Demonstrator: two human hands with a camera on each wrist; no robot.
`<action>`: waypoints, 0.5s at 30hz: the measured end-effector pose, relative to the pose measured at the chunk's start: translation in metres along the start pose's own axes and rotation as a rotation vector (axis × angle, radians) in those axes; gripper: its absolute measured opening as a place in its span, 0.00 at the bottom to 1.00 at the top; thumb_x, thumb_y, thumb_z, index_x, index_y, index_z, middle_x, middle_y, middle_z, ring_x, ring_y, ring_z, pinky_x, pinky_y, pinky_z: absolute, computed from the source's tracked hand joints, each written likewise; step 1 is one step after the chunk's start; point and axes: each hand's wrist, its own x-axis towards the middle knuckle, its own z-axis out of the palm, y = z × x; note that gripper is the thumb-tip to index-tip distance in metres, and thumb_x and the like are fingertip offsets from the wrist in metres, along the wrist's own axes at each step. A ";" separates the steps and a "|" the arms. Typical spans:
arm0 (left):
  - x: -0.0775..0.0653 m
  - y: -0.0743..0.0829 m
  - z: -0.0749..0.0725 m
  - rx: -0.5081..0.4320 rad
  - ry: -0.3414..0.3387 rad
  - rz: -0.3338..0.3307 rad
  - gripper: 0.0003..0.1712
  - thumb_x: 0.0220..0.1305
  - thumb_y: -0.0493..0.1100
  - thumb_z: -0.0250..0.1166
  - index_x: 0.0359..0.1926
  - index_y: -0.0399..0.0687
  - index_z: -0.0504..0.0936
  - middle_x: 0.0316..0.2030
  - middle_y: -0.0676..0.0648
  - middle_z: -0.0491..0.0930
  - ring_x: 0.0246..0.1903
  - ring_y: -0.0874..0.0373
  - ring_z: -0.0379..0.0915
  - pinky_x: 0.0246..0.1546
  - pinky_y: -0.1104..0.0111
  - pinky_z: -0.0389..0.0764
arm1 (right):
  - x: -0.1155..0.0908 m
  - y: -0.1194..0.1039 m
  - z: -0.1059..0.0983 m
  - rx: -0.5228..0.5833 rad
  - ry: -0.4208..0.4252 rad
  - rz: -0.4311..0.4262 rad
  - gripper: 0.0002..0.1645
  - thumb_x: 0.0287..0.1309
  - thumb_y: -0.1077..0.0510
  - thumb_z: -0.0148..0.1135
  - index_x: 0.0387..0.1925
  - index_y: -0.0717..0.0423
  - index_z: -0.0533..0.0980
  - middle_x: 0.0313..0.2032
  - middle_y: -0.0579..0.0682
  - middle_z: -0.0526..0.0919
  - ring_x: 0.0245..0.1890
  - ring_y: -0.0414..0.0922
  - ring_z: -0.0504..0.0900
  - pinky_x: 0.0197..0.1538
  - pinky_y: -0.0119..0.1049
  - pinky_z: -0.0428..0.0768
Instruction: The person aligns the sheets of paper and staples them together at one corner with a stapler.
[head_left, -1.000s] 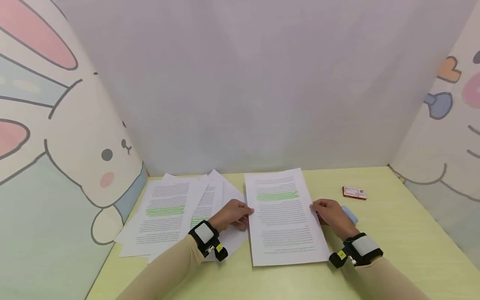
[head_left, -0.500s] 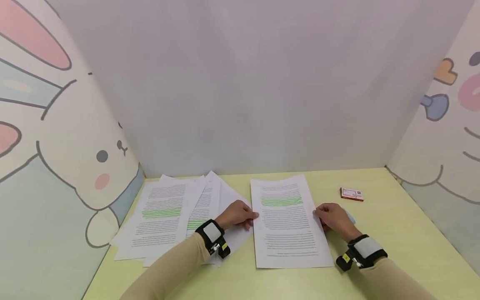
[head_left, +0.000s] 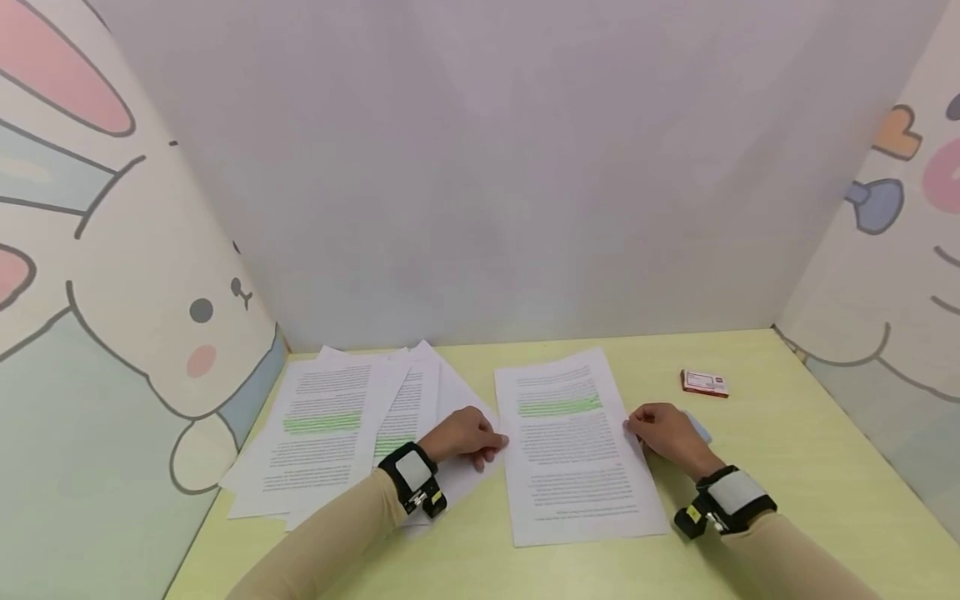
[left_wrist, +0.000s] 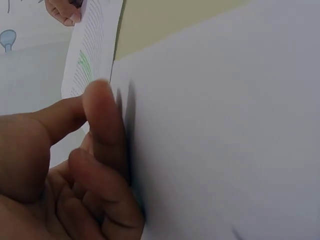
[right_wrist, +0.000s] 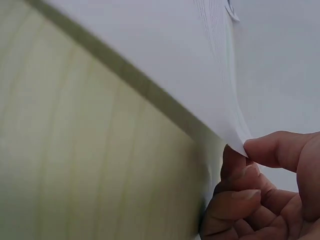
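A printed sheet of paper (head_left: 573, 500) with a green highlighted band lies in the middle of the head view, its left side bowed slightly. My left hand (head_left: 467, 435) pinches its left edge between thumb and forefinger, the other fingers curled over the loose sheets below. At the opposite edge, my right hand (head_left: 670, 433) grips the paper between thumb and forefinger. In the right wrist view, the pinched edge of the sheet (right_wrist: 200, 95) rises off the table there. Up close in the left wrist view, the left fingers (left_wrist: 102, 115) hover beside a blank white paper surface.
Several overlapping printed sheets (head_left: 315, 458), some with green highlighting, are spread on the left of the pale yellow table (head_left: 810, 467). A small red-and-white box (head_left: 705, 383) sits at the right. Beside the right hand, a light blue object (head_left: 699, 427) is partly hidden. Walls enclose the table.
The sheet between my hands has come down slightly toward the front of the table, both hands keeping to its edges. The piled sheets and the small box stay put.
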 end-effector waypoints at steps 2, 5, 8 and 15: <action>-0.003 0.000 -0.002 0.005 -0.027 -0.015 0.21 0.70 0.47 0.67 0.20 0.41 0.85 0.16 0.50 0.80 0.13 0.61 0.76 0.17 0.74 0.69 | 0.000 0.000 0.000 -0.006 -0.002 0.002 0.11 0.69 0.57 0.59 0.38 0.62 0.80 0.27 0.50 0.78 0.25 0.45 0.75 0.26 0.36 0.71; -0.007 0.003 -0.004 0.025 -0.058 -0.032 0.23 0.71 0.47 0.66 0.19 0.39 0.84 0.15 0.50 0.78 0.12 0.61 0.75 0.16 0.74 0.69 | -0.001 0.000 0.000 0.001 -0.001 -0.003 0.11 0.70 0.57 0.59 0.38 0.62 0.80 0.25 0.50 0.77 0.24 0.45 0.76 0.26 0.36 0.72; -0.007 0.009 -0.005 0.092 -0.048 -0.024 0.24 0.71 0.47 0.66 0.18 0.39 0.84 0.14 0.49 0.78 0.13 0.59 0.76 0.17 0.73 0.70 | -0.001 0.000 0.001 0.014 -0.001 -0.009 0.11 0.70 0.57 0.58 0.38 0.63 0.79 0.24 0.50 0.77 0.24 0.45 0.76 0.25 0.36 0.73; 0.005 0.020 0.006 0.358 0.074 0.001 0.23 0.66 0.54 0.70 0.16 0.50 0.82 0.12 0.52 0.77 0.15 0.59 0.74 0.18 0.69 0.67 | 0.000 -0.002 0.005 0.031 -0.003 0.004 0.11 0.70 0.58 0.58 0.38 0.63 0.79 0.22 0.51 0.76 0.22 0.45 0.76 0.24 0.37 0.74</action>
